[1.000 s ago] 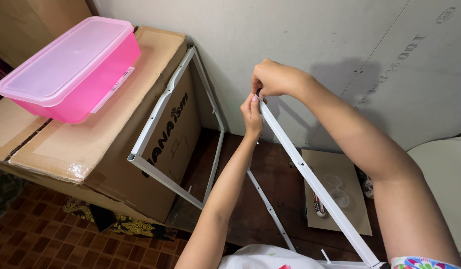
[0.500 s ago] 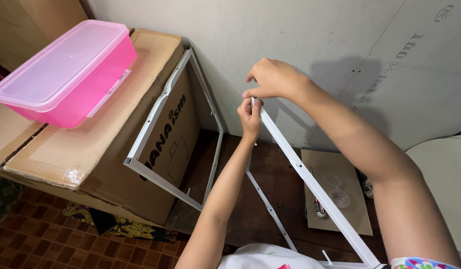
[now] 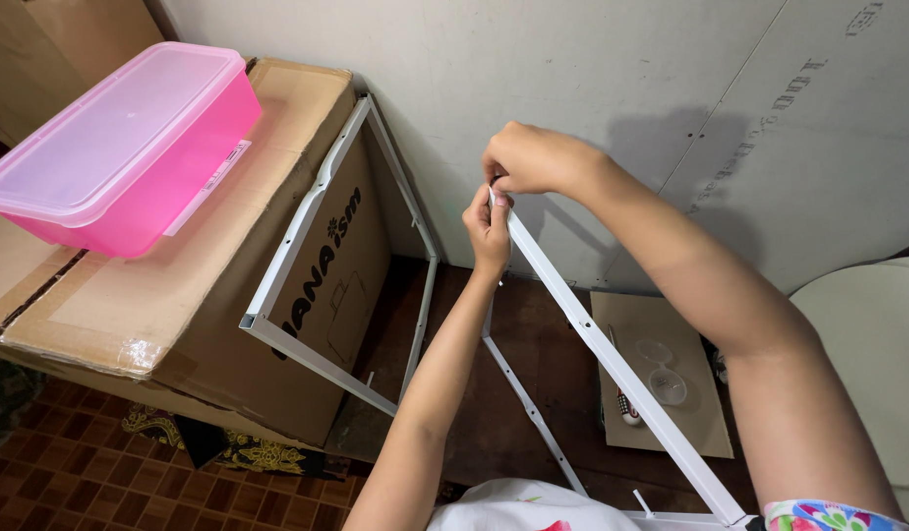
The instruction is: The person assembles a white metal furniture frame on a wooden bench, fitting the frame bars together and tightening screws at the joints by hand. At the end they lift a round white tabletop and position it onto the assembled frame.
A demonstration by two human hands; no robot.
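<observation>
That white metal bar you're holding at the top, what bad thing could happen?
Both hands, left hand and right hand, pinch only the top end of the white bar, so the grip could slip and the bar might swing down. The white frame merely leans on the cardboard box and could slide. The small parts on the floor could scatter.

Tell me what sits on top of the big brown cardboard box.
A pink plastic container with a translucent lid rests on the cardboard box. Its contents cannot be made out; the box top beneath is covered.
</observation>
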